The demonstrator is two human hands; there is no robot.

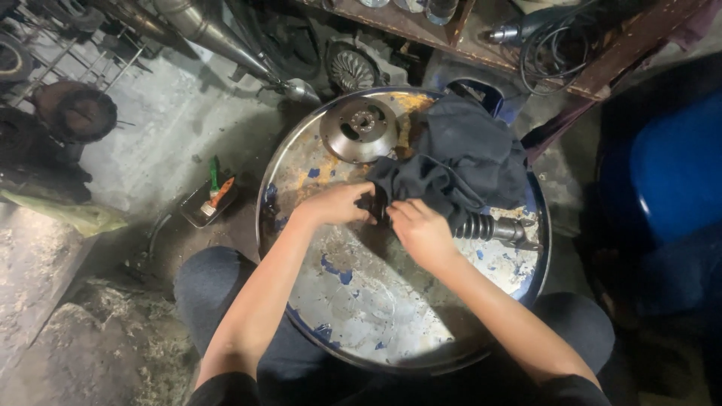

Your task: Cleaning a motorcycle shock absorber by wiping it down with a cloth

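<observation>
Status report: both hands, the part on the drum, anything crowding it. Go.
Left hand and right hand both grip dark shaft part through dark cloth. Part lies on drum top. Metal disc sits clear behind.

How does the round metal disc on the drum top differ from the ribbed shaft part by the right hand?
The metal disc is flat, round and lies bare and untouched; the ribbed shaft part is long and narrow, its near end hidden under the dark cloth that the left hand and right hand grip. Both are grey metal and rest on the drum top.
</observation>
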